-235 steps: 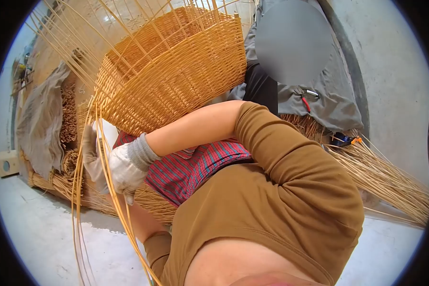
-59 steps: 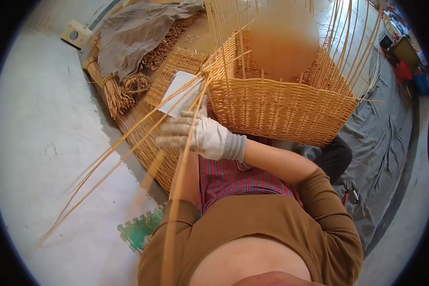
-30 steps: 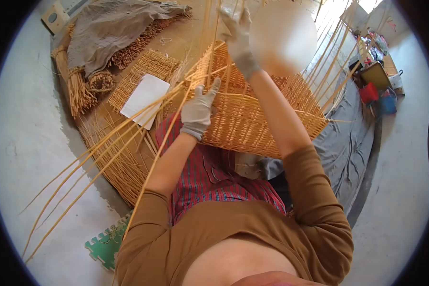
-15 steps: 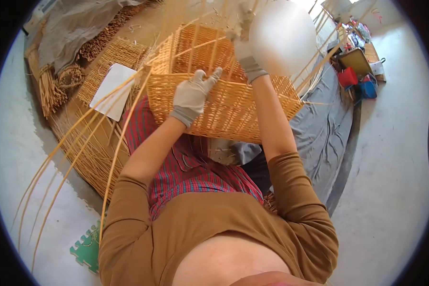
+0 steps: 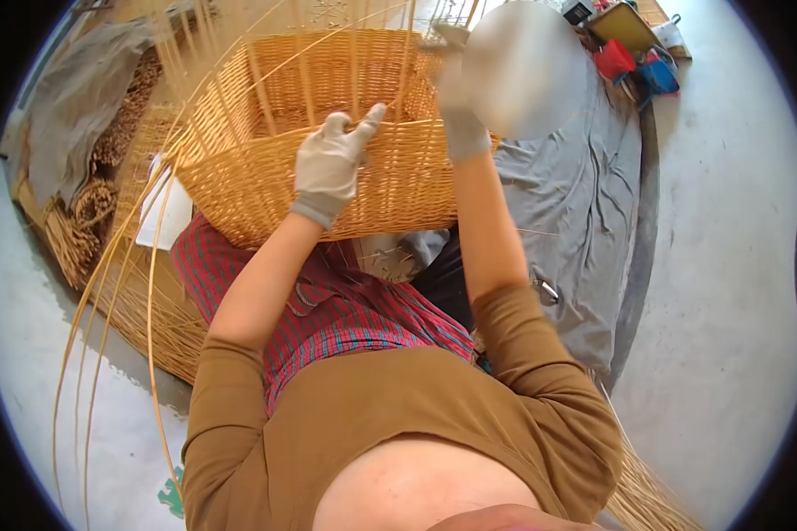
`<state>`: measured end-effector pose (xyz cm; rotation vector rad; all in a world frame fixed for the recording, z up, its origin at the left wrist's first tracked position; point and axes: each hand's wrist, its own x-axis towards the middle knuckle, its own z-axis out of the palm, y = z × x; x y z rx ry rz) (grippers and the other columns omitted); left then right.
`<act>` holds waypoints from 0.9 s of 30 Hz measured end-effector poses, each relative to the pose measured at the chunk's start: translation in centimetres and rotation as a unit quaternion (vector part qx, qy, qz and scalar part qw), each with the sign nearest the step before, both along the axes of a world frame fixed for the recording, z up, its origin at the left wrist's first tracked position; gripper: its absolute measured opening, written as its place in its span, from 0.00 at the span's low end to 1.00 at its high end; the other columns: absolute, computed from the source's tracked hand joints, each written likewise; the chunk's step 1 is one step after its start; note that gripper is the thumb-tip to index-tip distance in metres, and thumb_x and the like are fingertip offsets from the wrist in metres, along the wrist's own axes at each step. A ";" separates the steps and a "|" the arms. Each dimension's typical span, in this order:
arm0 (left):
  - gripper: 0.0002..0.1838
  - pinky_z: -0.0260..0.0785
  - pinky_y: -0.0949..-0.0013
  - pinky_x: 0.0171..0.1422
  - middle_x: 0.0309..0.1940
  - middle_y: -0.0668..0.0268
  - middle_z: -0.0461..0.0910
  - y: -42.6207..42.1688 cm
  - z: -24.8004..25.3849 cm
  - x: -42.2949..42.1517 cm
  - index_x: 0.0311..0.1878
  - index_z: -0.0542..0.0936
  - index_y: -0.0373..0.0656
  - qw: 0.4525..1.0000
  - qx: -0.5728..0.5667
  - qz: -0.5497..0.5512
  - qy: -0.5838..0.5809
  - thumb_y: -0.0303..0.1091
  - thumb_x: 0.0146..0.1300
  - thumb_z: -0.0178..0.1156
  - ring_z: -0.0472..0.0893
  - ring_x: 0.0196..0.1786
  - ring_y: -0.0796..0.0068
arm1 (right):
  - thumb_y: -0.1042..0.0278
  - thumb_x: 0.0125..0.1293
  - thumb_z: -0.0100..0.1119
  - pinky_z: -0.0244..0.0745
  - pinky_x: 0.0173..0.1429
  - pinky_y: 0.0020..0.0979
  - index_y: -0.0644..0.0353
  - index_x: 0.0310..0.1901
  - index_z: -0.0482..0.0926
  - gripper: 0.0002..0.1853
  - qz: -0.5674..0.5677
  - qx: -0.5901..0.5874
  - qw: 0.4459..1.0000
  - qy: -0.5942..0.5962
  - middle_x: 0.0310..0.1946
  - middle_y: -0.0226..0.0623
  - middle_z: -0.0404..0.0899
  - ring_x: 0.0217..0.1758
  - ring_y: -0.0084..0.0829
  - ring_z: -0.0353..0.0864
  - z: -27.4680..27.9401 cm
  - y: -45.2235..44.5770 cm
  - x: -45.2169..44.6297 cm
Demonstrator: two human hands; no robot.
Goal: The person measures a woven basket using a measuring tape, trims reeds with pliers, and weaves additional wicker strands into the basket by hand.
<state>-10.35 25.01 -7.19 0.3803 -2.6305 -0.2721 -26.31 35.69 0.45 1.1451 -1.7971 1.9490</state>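
Observation:
A rectangular wicker basket (image 5: 403,168) lies tilted across the lap, its upright stakes and long loose canes sticking out past the rim. My left hand (image 5: 329,168), in a pale grey glove, grips the near wall at the rim, with thumb and forefinger showing above the edge. My right hand (image 5: 460,93), gloved too, is raised at the basket's right end. Motion and a round blurred patch hide most of its fingers. A greyish shape (image 5: 452,35) shows at its fingertips, too smeared to name.
Long canes (image 5: 88,345) arch down on the left. A white sheet (image 5: 164,212), cane bundles (image 5: 71,234) and a grey cover (image 5: 88,97) lie beyond them. Grey cloth (image 5: 584,230) spreads to the right, with a small metal object (image 5: 547,290) on it. Red (image 5: 615,60) and blue containers (image 5: 659,73) stand behind.
The basket and both hands have shifted left in view, and more of the basket's inside shows. My left hand keeps its grip on the rim. My right hand has lowered slightly and is blurred.

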 end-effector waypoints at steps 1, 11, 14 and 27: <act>0.39 0.76 0.57 0.40 0.47 0.59 0.76 -0.1 -0.1 -0.1 0.72 0.72 0.70 0.999 -0.032 -0.006 0.032 0.28 0.57 0.67 0.80 0.37 0.58 | 0.74 0.74 0.52 0.78 0.48 0.29 0.55 0.71 0.57 0.27 0.034 -0.102 0.992 -0.072 0.45 0.41 0.82 0.51 0.28 0.83 -0.8 1.8 0.1; 0.56 0.75 0.52 0.49 0.63 0.50 0.68 9.4 2.2 -6.8 0.82 0.44 0.68 0.995 0.038 -0.001 -0.091 0.42 0.59 0.70 0.81 0.43 0.51 | 0.77 0.69 0.58 0.81 0.52 0.33 0.60 0.62 0.74 0.19 -0.225 0.157 0.927 0.257 0.44 0.39 0.86 0.44 0.35 0.86 0.1 5.0 -4.9; 0.51 0.74 0.54 0.46 0.57 0.51 0.72 8.4 2.4 -7.2 0.81 0.53 0.69 0.990 -0.018 0.029 -0.138 0.42 0.58 0.71 0.81 0.41 0.53 | 0.66 0.69 0.60 0.81 0.50 0.35 0.51 0.74 0.54 0.36 -0.130 0.093 0.975 0.153 0.46 0.38 0.87 0.43 0.33 0.85 1.5 5.6 -5.8; 0.32 0.69 0.55 0.65 0.56 0.55 0.78 10.8 5.3 -10.4 0.65 0.77 0.51 0.962 -0.155 -0.155 0.162 0.38 0.55 0.73 0.77 0.60 0.54 | 0.51 0.76 0.57 0.81 0.36 0.26 0.59 0.57 0.77 0.20 0.051 0.023 0.893 -0.446 0.41 0.37 0.88 0.43 0.31 0.89 -9.3 17.9 -6.1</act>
